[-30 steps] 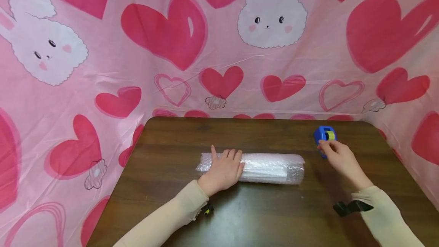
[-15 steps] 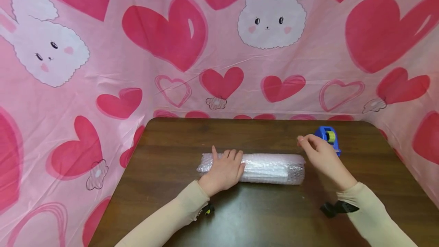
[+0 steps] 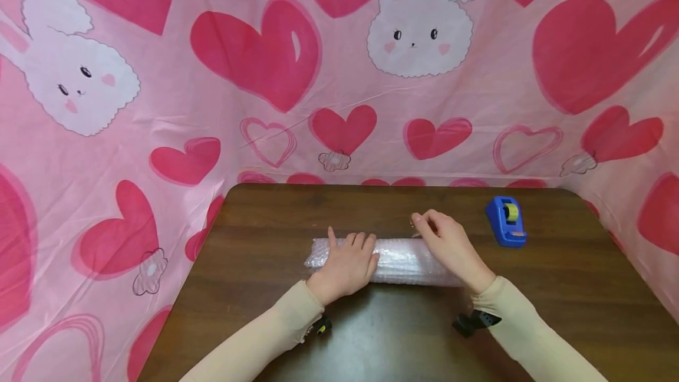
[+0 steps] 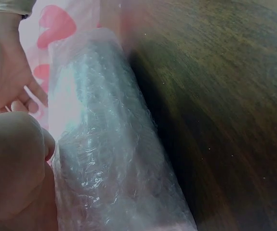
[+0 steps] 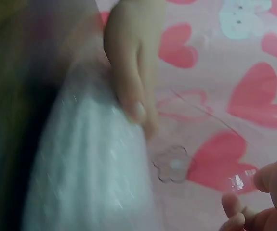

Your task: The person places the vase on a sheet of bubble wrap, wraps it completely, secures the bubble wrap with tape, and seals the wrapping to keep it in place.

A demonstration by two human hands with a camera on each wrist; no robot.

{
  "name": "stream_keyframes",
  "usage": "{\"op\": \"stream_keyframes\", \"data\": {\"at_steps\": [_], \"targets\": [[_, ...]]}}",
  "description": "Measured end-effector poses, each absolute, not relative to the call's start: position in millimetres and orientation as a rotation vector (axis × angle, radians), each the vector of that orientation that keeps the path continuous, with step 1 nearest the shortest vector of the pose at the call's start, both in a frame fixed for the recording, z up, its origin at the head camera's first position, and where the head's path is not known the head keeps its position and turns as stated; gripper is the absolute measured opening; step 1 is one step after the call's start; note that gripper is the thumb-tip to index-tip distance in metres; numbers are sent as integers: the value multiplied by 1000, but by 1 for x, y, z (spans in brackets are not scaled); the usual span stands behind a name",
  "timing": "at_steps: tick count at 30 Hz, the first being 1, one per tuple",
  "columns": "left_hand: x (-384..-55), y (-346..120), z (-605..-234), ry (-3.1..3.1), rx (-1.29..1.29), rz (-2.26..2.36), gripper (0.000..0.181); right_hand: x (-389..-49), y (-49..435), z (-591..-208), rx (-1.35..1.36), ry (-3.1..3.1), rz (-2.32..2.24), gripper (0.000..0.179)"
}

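Note:
A long bundle in clear bubble wrap (image 3: 400, 262) lies crosswise on the table. Over its left part rests my left hand (image 3: 346, 265), fingers extended and pressing on top. Above the right part is my right hand (image 3: 451, 247), thumb and forefinger pinching a short strip of clear tape (image 5: 239, 182), seen best in the right wrist view. That strip looks apart from the wrap. The left wrist view shows the wrap's length up close. What is inside the wrap cannot be made out clearly.
A blue tape dispenser (image 3: 500, 226) with a yellow-cored roll stands at the back right of the brown wooden table (image 3: 254, 276). A pink cloth (image 3: 339, 84) with hearts and rabbits hangs behind and at the sides.
My right hand has moved left from the tape dispenser to above the bundle, carrying the strip of tape. My left hand has stayed on the wrap.

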State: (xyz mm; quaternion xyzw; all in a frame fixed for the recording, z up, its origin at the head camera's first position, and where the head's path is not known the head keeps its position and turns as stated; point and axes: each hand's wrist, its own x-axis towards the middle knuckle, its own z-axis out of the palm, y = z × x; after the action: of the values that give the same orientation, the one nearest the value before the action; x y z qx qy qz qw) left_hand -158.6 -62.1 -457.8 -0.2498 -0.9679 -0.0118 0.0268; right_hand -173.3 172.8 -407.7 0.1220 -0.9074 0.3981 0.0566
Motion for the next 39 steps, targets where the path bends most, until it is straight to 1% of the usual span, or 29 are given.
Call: {"op": "stream_keyframes", "data": {"at_steps": [7, 13, 23, 30, 39], "targets": [[-161, -61, -456, -3013, -766, -41, 51, -174, 141, -423, 356, -2676, 1219, 34], [-161, -60, -457, -3013, -767, -25, 50, -174, 126, -434, 344, -2667, 1243, 29], [-162, -60, -455, -3030, -772, -44, 51, -167, 122, -450, 375, -2660, 1187, 26], [-163, -60, -456, -3026, -775, -50, 50, -157, 121, -459, 429, -2624, 1119, 23], [-164, -62, -456, -3040, -774, -69, 50, -145, 124, -466, 510, -2542, 1170, 21]]}}
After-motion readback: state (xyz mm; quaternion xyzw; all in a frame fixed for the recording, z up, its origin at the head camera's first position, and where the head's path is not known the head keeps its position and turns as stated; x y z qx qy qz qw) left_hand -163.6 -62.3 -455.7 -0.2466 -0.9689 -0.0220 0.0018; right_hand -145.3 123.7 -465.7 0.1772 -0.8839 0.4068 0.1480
